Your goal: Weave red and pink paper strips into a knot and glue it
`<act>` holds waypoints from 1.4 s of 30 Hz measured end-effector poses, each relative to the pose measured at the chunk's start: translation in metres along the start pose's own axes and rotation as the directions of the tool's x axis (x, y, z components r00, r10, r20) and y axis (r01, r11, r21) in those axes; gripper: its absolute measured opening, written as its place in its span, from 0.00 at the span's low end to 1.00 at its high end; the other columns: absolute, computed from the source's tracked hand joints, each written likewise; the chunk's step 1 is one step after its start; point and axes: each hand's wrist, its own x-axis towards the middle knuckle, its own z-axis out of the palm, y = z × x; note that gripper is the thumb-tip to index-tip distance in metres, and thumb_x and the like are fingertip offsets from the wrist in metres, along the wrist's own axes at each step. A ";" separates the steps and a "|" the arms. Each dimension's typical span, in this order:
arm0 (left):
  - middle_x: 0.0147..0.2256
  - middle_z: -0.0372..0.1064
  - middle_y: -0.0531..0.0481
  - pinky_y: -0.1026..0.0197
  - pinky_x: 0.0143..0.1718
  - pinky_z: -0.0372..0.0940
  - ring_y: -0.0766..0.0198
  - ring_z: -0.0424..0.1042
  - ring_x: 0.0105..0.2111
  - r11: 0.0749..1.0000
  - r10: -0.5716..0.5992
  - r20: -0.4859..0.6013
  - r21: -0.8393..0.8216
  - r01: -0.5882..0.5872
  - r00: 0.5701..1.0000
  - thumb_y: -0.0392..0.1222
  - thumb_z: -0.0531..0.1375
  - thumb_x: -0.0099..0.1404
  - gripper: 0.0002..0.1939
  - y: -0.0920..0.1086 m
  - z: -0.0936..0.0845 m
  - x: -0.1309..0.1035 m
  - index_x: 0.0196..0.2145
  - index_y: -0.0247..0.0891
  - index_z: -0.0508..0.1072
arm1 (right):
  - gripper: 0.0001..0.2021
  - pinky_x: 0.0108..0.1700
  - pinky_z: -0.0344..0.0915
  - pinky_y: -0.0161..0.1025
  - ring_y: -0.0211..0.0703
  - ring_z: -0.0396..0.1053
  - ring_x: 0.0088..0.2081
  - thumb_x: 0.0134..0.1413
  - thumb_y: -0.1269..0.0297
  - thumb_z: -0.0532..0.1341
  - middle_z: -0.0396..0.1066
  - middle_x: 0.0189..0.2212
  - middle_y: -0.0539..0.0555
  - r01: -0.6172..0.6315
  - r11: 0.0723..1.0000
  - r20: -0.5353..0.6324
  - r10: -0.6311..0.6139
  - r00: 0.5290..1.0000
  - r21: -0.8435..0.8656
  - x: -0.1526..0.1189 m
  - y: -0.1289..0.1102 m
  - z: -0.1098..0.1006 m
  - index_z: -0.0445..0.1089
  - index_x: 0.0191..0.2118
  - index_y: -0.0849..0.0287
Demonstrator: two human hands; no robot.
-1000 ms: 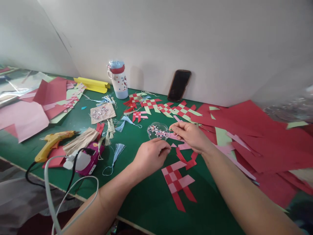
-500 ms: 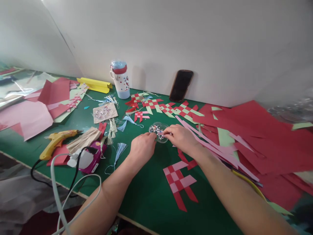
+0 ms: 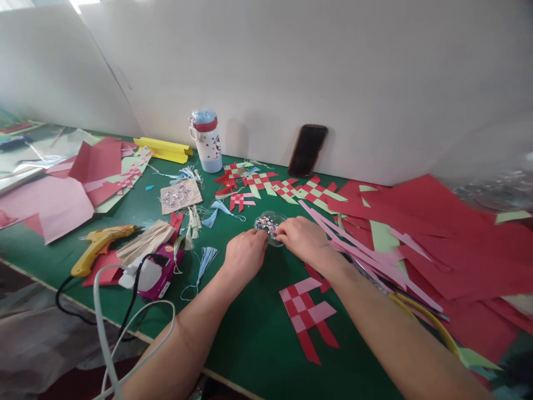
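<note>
A small clear plastic dish (image 3: 273,215) holds many tiny beads or googly eyes (image 3: 265,224), too small to tell which, on the green table. My left hand (image 3: 246,251) is closed at the dish's near left edge, fingers gripping its rim. At the right side my right hand (image 3: 300,235) has its fingertips pinched together at the dish, by the beads; whatever is between them is hidden. Just below my right wrist lies a woven red and pink paper fish (image 3: 300,305), flat on the table. Part of another red paper piece (image 3: 315,274) shows beneath my right forearm.
A yellow glue gun (image 3: 97,244), a purple power block (image 3: 167,272) with looping cables and blue tassels (image 3: 205,261) lie left. Behind stand a bottle (image 3: 209,145) and a phone (image 3: 308,150), near woven fish (image 3: 258,181). Red paper sheets (image 3: 449,233) and pink strips (image 3: 375,255) cover the right.
My right fingertips have shifted slightly from over the beads toward the dish's right side. My left hand keeps its place at the dish. The whole view has tilted a little.
</note>
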 end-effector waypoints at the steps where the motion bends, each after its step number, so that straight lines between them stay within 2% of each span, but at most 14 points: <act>1: 0.41 0.73 0.48 0.61 0.38 0.65 0.58 0.74 0.40 1.000 -0.002 0.000 0.002 0.002 1.000 0.38 0.52 0.70 0.08 0.000 0.000 0.000 0.41 0.41 0.71 | 0.09 0.31 0.60 0.38 0.48 0.70 0.40 0.59 0.65 0.60 0.75 0.33 0.54 -0.004 1.000 0.013 0.004 1.000 -0.010 0.000 -0.001 -0.001 0.75 0.29 0.56; 5: 0.39 0.73 0.48 0.62 0.38 0.64 0.59 0.74 0.39 1.000 0.000 -0.005 0.008 0.000 1.000 0.38 0.50 0.71 0.11 0.001 0.001 0.002 0.40 0.41 0.72 | 0.07 0.36 0.67 0.40 0.45 0.71 0.40 0.62 0.63 0.59 0.75 0.35 0.53 -0.013 0.999 0.083 0.015 0.996 -0.034 0.001 -0.001 -0.003 0.74 0.35 0.58; 11: 0.38 0.72 0.47 0.62 0.38 0.63 0.60 0.73 0.38 1.000 0.009 -0.005 -0.016 -0.009 1.000 0.37 0.51 0.70 0.10 -0.001 0.003 0.004 0.39 0.40 0.72 | 0.15 0.45 0.71 0.48 0.44 0.71 0.44 0.63 0.58 0.59 0.70 0.49 0.57 -0.006 0.999 0.137 0.012 0.991 -0.047 0.004 0.004 0.001 0.68 0.51 0.59; 14: 0.38 0.72 0.47 0.62 0.38 0.63 0.59 0.72 0.38 0.999 0.012 -0.008 -0.041 -0.013 1.000 0.35 0.52 0.69 0.09 -0.002 0.003 0.004 0.39 0.40 0.72 | 0.13 0.44 0.70 0.47 0.43 0.71 0.43 0.63 0.58 0.59 0.72 0.45 0.55 0.006 1.000 0.109 -0.003 0.994 -0.031 0.004 0.006 0.003 0.70 0.48 0.60; 19: 0.37 0.72 0.47 0.61 0.37 0.62 0.59 0.72 0.37 0.995 0.007 -0.016 -0.100 -0.008 1.000 0.34 0.53 0.68 0.09 -0.002 0.002 0.003 0.38 0.39 0.73 | 0.08 0.37 0.64 0.39 0.44 0.71 0.37 0.57 0.65 0.59 0.74 0.31 0.53 0.016 0.999 -0.001 -0.016 1.000 0.048 0.002 0.010 0.006 0.73 0.29 0.57; 22: 0.37 0.72 0.45 0.60 0.38 0.62 0.58 0.72 0.37 0.987 -0.005 -0.025 -0.162 0.001 1.000 0.33 0.53 0.67 0.09 -0.002 0.001 0.003 0.38 0.38 0.73 | 0.08 0.34 0.60 0.38 0.45 0.70 0.36 0.54 0.66 0.59 0.74 0.30 0.52 0.018 0.993 -0.079 -0.008 0.997 0.116 0.002 0.014 0.005 0.73 0.27 0.56; 25: 0.39 0.72 0.44 0.60 0.38 0.62 0.57 0.72 0.38 0.966 -0.037 -0.049 -0.258 0.024 0.998 0.32 0.55 0.65 0.11 -0.001 0.000 0.002 0.44 0.37 0.72 | 0.07 0.34 0.59 0.38 0.45 0.70 0.36 0.53 0.65 0.58 0.74 0.30 0.52 0.021 0.982 -0.154 0.009 0.988 0.189 0.000 0.019 -0.001 0.72 0.27 0.55; 29: 0.34 0.73 0.49 0.64 0.33 0.62 0.64 0.71 0.32 0.899 -0.038 -0.021 -0.436 0.026 0.999 0.37 0.55 0.67 0.11 0.005 -0.002 0.001 0.46 0.38 0.72 | 0.06 0.34 0.61 0.38 0.43 0.70 0.35 0.53 0.65 0.59 0.74 0.31 0.51 0.056 0.953 -0.236 0.017 0.972 0.297 -0.012 0.019 -0.013 0.71 0.28 0.55; 31: 0.32 0.73 0.51 0.67 0.26 0.60 0.69 0.67 0.24 0.761 -0.004 0.091 -0.645 0.062 0.996 0.39 0.53 0.68 0.11 0.010 -0.002 -0.001 0.44 0.37 0.73 | 0.05 0.33 0.63 0.37 0.40 0.70 0.33 0.53 0.65 0.59 0.74 0.31 0.50 0.089 0.935 -0.259 0.004 0.966 0.345 -0.024 0.015 -0.018 0.71 0.29 0.54; 33: 0.32 0.72 0.50 0.68 0.22 0.57 0.74 0.62 0.19 0.456 0.067 0.224 -0.874 0.170 0.972 0.39 0.54 0.66 0.10 0.015 -0.002 -0.003 0.39 0.34 0.73 | 0.06 0.34 0.64 0.37 0.40 0.70 0.33 0.55 0.64 0.59 0.74 0.31 0.49 0.128 0.918 -0.270 -0.024 0.963 0.375 -0.035 0.010 -0.020 0.71 0.29 0.54; 35: 0.29 0.70 0.51 0.69 0.20 0.56 0.76 0.60 0.18 0.136 0.142 0.302 -0.949 0.284 0.943 0.41 0.59 0.62 0.08 0.017 -0.003 -0.004 0.33 0.32 0.72 | 0.06 0.36 0.65 0.37 0.40 0.70 0.35 0.56 0.64 0.59 0.74 0.30 0.49 0.170 0.906 -0.277 -0.062 0.959 0.387 -0.045 0.006 -0.020 0.71 0.29 0.54; 36: 0.27 0.69 0.52 0.70 0.20 0.56 0.76 0.60 0.18 0.059 0.161 0.316 -0.949 0.310 0.935 0.42 0.62 0.59 0.09 0.018 -0.003 -0.005 0.30 0.32 0.72 | 0.07 0.37 0.65 0.38 0.41 0.70 0.36 0.57 0.64 0.59 0.73 0.30 0.49 0.189 0.902 -0.280 -0.080 0.957 0.388 -0.049 0.004 -0.020 0.70 0.29 0.54; 38: 0.25 0.68 0.53 0.70 0.21 0.57 0.76 0.61 0.19 0.000 0.178 0.337 -0.940 0.342 0.925 0.43 0.66 0.54 0.11 0.018 -0.005 -0.006 0.28 0.32 0.72 | 0.07 0.38 0.66 0.39 0.41 0.70 0.37 0.59 0.64 0.58 0.73 0.30 0.49 0.217 0.895 -0.286 -0.106 0.952 0.389 -0.054 0.004 -0.017 0.70 0.30 0.54; 42: 0.31 0.73 0.48 0.70 0.23 0.61 0.75 0.64 0.21 -0.083 0.228 0.388 -0.906 0.415 0.893 0.43 0.69 0.52 0.14 0.016 -0.008 -0.007 0.33 0.31 0.76 | 0.08 0.41 0.68 0.42 0.43 0.71 0.40 0.63 0.66 0.55 0.73 0.35 0.52 0.284 0.894 -0.368 -0.150 0.918 0.346 -0.063 0.008 -0.009 0.70 0.36 0.55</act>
